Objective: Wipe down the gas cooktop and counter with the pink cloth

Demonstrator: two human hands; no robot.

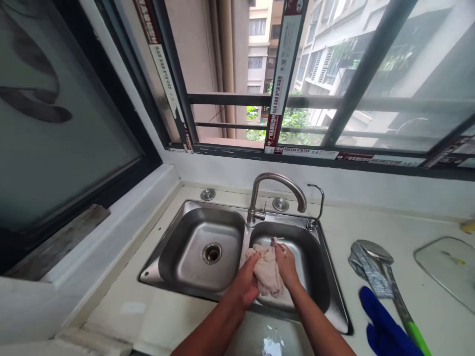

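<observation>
The left hand (pixel 248 278) and right hand (pixel 286 262) both hold a pale cloth (pixel 268 274) over the right sink bowl (pixel 317 269). It looks soft and floppy, probably light unless wet. Its bunched sides seem good to grab.

Room over left basin (pixel 185 247), pale cloth (pixel 269 272) and faucet (pixel 254 198) obstructing right basin (pixel 313 272), utensil (pixel 399 296) on right counter (pixel 352 217)
</observation>
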